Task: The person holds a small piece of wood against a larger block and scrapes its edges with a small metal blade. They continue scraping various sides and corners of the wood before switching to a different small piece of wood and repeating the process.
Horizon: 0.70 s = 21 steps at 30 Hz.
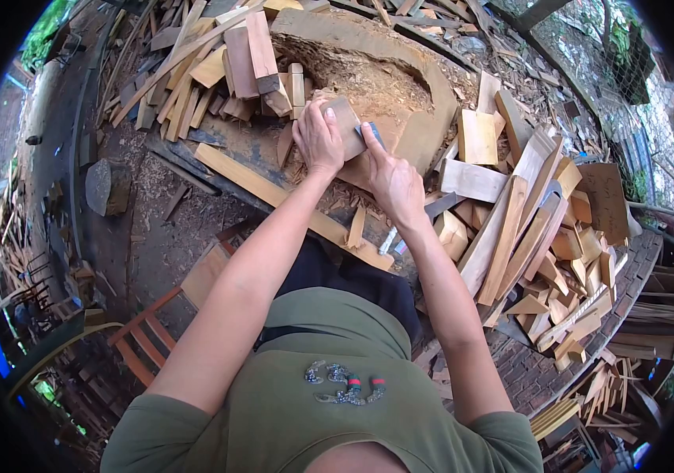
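Offcuts point(526, 236) lay heaped around; her left hand point(319, 139) clamped a wood block point(345, 118) on the stump counter point(423, 94), right hand point(392, 181) closed around a small tool point(374, 134). Shaping looked barely begun.

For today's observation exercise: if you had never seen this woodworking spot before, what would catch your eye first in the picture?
First, the two bare hands at the centre: the left hand presses a flat wooden block onto a big, hollowed chopping stump, while the right hand holds a small dark tool against it. Next, the heaps of cut wood offcuts piled to the right and more stacked at upper left. A wooden chair sits at lower left.
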Available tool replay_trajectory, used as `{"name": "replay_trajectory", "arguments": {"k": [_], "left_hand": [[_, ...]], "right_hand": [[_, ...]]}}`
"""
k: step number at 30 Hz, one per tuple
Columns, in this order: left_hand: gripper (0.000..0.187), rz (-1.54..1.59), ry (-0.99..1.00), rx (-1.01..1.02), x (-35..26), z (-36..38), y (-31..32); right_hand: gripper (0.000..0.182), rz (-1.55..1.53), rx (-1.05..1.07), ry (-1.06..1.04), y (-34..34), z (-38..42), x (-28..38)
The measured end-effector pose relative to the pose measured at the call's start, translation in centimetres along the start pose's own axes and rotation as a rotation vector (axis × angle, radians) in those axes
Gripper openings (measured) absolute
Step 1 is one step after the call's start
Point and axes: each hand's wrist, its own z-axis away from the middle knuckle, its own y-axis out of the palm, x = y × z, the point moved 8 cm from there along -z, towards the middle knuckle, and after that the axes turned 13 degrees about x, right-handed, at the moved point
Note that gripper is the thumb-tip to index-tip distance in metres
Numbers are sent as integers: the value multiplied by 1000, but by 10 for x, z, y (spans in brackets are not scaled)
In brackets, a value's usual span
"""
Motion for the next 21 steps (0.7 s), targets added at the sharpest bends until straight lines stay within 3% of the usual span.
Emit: {"name": "replay_trajectory", "arguments": {"k": [4,11,12,17,21], "left_hand": [[33,-27,4,-13,-2,-1,-2],[33,-59,71,-75,0,-1,-1],[33,5,20,22,3,-3,2],[33,-5,5,-4,2,0,2],[32,9,32,-23,-4,0,-1]], "right_hand": [[49,66,-84,-84,1,5,2],[48,123,-65,-113,-10,-33,23],[48,128,-68,-120,-10,-27,21],[47,175,30,-45,-7,-8,6],[47,220,-67,-89,-7,-4,2]]}}
